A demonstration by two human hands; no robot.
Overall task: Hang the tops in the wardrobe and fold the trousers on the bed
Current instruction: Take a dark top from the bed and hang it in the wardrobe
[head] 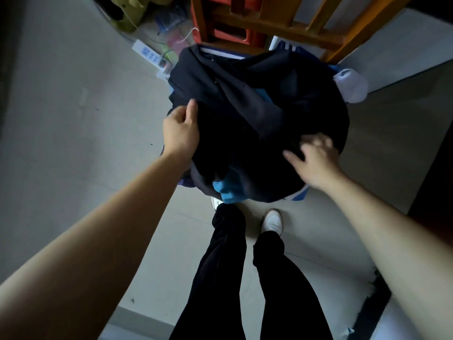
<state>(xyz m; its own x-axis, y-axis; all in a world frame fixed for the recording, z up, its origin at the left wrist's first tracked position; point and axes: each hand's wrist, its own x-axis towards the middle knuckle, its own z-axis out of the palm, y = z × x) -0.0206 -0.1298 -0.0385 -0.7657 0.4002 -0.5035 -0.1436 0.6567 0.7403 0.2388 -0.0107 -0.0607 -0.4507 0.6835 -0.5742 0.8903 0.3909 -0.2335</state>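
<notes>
Now | left grip point(181, 133) pinching dark clothes pile point(245, 106) at its edge | right grip point(316, 160) resting on pile, blurred, closure unclear

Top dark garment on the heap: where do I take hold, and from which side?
Probably its left edge, coming from the left, where the left hand pinches it. There the dark garment ends at the heap's rim, so the cloth can be pinched alone. Its middle is a loose diagonal fold lying over blue cloth, so a grab there may drag other clothes along.
</notes>
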